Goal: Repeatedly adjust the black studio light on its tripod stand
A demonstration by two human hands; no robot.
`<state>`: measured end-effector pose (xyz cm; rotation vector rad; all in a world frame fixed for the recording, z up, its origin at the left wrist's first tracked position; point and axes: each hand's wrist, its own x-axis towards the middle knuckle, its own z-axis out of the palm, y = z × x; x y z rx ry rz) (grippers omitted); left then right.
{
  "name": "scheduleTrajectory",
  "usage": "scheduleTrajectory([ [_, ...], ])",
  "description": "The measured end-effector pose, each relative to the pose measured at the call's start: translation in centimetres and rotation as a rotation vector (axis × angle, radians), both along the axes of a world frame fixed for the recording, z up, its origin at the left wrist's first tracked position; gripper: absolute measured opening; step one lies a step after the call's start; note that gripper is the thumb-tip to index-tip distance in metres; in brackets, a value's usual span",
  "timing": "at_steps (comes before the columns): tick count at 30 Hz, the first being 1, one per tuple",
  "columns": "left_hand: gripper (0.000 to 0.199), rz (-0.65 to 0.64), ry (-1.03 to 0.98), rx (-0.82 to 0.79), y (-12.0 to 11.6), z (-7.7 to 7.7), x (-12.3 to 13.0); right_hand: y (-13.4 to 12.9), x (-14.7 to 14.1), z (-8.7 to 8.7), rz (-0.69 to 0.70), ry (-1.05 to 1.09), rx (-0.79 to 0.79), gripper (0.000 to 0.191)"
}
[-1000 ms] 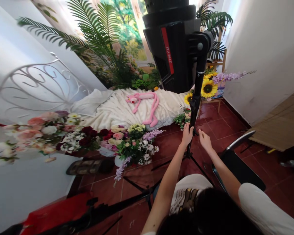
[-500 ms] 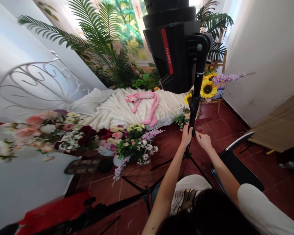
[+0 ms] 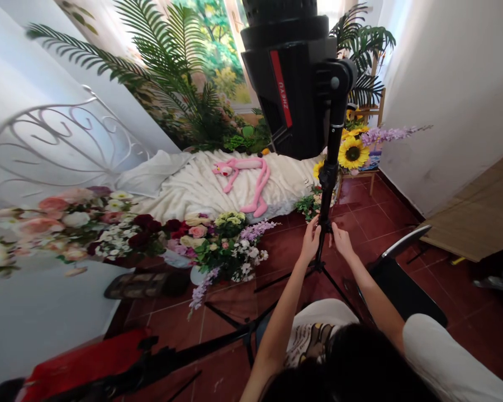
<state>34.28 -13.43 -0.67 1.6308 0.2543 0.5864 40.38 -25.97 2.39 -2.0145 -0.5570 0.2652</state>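
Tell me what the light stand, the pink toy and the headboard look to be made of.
Light stand: probably metal with a black coating; slim straight tubes catch a faint sheen.
Pink toy: seemingly soft plush, matte, its long limbs lying bent.
Headboard: likely metal with a smooth, pale finish, given its thin curled rods.

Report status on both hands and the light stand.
Left hand at the light stand; right hand opposite, grips unclear. Studio light mounted on top. Black chair beside right forearm.
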Motion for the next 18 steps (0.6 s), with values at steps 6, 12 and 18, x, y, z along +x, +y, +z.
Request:
scheduleTrajectory([
  [6,0.054,0.154,0.337,-0.212,2.5,-7.4,-14.9,0.6,-2.2,-2.6,0.143,0.208,0.166,0.06],
  [12,0.055,0.607,0.549,-0.221,5.0,-11.2,-32.3,3.1,-4.6,-5.8,0.353,0.268,0.075,0.056],
  [18,0.053,1.095,0.62,-0.24,5.7,-7.1,-40.5,9.5,-8.1,-6.3,0.655,0.293,0.038,0.054],
])
